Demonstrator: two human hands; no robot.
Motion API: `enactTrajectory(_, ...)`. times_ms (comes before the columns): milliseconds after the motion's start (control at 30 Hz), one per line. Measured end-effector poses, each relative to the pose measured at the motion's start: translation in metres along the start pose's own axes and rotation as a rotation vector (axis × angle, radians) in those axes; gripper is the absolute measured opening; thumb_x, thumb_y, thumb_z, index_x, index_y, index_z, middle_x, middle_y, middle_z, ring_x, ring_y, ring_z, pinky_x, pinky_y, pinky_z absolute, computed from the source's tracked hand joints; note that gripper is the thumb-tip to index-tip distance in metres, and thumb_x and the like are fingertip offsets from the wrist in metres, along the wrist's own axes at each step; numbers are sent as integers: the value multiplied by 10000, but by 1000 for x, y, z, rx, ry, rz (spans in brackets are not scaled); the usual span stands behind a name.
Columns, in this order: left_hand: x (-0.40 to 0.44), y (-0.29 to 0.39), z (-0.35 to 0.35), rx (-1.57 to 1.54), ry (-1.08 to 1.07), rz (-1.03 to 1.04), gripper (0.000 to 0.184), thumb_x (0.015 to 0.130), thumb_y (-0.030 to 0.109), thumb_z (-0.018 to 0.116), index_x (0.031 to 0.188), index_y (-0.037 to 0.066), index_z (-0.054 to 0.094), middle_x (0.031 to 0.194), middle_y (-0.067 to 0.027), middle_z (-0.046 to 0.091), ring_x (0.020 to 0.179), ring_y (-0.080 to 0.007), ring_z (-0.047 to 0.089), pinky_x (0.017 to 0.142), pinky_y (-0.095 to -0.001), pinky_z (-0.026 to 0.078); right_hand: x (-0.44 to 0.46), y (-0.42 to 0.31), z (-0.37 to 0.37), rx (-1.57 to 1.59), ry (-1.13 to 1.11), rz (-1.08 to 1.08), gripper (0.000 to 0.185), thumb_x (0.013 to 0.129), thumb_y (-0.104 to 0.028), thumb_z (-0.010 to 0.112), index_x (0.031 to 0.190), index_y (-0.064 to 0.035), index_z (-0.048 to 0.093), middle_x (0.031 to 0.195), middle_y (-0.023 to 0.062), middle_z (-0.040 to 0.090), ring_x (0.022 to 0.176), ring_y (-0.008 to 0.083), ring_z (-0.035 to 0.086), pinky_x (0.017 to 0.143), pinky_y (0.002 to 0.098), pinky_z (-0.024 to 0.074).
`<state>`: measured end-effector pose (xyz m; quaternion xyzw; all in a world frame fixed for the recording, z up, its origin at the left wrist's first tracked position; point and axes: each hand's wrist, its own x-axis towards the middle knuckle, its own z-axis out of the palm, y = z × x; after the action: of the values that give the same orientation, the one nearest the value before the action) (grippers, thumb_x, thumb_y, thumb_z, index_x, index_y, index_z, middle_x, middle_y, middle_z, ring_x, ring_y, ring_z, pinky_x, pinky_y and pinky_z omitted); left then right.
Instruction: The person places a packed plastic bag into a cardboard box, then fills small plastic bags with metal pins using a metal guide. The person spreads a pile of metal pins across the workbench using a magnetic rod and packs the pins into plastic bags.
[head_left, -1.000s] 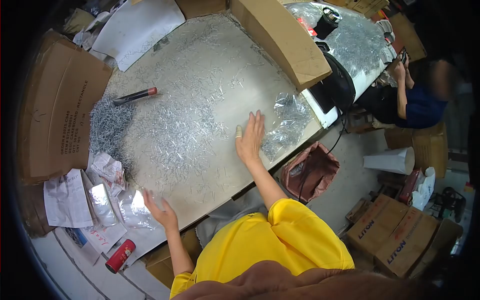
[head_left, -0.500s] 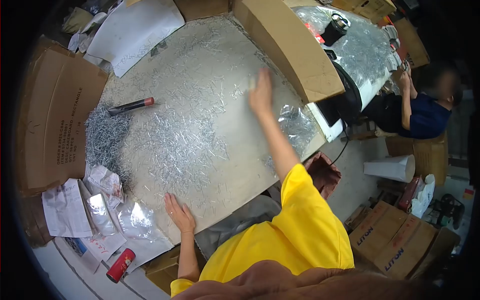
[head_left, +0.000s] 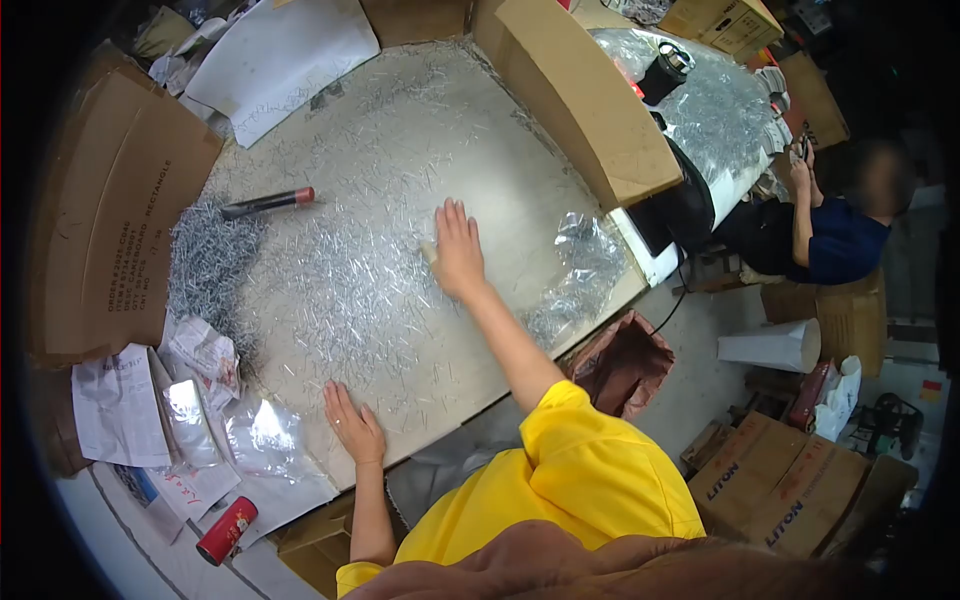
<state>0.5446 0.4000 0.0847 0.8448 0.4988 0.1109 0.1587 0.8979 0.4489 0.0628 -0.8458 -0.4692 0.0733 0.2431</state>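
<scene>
Many small, thin silvery metal pieces, like pins or short wires [head_left: 350, 280], lie scattered over the light tabletop [head_left: 525, 210]. A dense pile of them [head_left: 205, 260] is heaped at the left. My right hand [head_left: 460, 255] rests palm down at the right side of the scatter, fingers stretched; something yellowish shows at its thumb. Near the front edge, my left hand [head_left: 356, 428] lies flat, fingers straight, beside the closest pieces. Neither hand grips anything visible. A dark stick-like tool with a red end [head_left: 268, 202] lies by the pile.
Cardboard walls [head_left: 580, 100] border the table. Clear plastic bags [head_left: 580, 270] lie right, with papers [head_left: 120, 405] and a red can [head_left: 227, 530] at front left. A lined bin [head_left: 625, 365] stands below the right edge. Another person [head_left: 840, 235] sits far right.
My right hand has swept left and nearer across the tabletop, from beside the cardboard wall to the edge of the scattered pieces. My left hand stays nearly in place. The view has shifted slightly.
</scene>
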Motion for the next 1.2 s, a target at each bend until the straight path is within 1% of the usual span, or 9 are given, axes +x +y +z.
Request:
enactTrajectory(200,0,2,-3,16,30,4,560,896,120,471,1415,-29,321,1494,-209,294,1392,-380,247,1141,-472,186,56,91,-66,-55,470,550,571,941,-304,465,1341,99,406,1454,293,320,1388,417,241,1161,441,182)
enactTrajectory(300,-7,1,-4,-71,90,1,578,886,103,486,1420,-30,308,1502,-202,284,1406,-368,225,1148,-465,173,56,95,-35,-306,195,535,636,937,-366,454,1319,139,408,1444,301,330,1373,425,264,1167,459,147)
enactTrajectory(500,-29,0,-1,-141,382,136,462,910,39,461,1360,-53,408,1409,-220,433,1336,-366,381,1100,-442,304,-2,-30,-14,-363,-74,161,630,899,-382,532,1206,168,503,1353,336,417,1341,481,285,1122,444,278)
enactTrajectory(567,-49,33,-12,-981,361,-169,375,940,28,445,1303,-65,474,1274,-223,561,1194,-353,544,998,-401,435,-27,-49,-24,-195,-260,81,604,890,-382,562,1207,130,522,1348,325,430,1326,460,329,1108,437,302)
enactTrajectory(667,-104,96,-58,-1546,154,13,347,960,33,432,1285,-76,484,1200,-271,588,1080,-378,615,884,-390,521,-78,-56,-62,57,-318,39,562,886,-346,590,1235,88,514,1339,300,455,1303,418,385,1083,413,340)
enactTrajectory(767,-190,142,-100,-1838,-256,151,363,941,-16,439,1295,-95,457,1214,-330,551,1076,-428,607,872,-441,544,-166,-36,-55,115,168,-275,497,899,-280,594,1261,50,507,1341,244,487,1286,361,432,1064,398,363)
enactTrajectory(900,-284,167,-119,-1995,-477,158,357,889,-98,459,1243,-100,507,1131,-339,591,1022,-434,630,862,-472,550,-296,-14,-72,301,117,-375,434,889,-202,621,1254,13,527,1325,208,520,1261,350,468,1048,397,382)
enactTrajectory(1000,-318,158,-124,-1707,-379,587,181,928,-67,494,1059,-133,600,936,-240,682,832,-289,703,742,-325,569,-359,0,-79,367,66,-423,398,867,-132,647,1229,2,550,1292,203,549,1228,349,503,1023,384,407)
enactTrajectory(1200,-322,129,-52,-1541,55,-17,286,919,9,499,633,23,487,558,-92,552,472,-179,553,434,-222,415,-376,-8,-75,480,1,-545,354,850,-78,648,1184,15,575,1257,198,572,1206,347,523,1011,385,418)
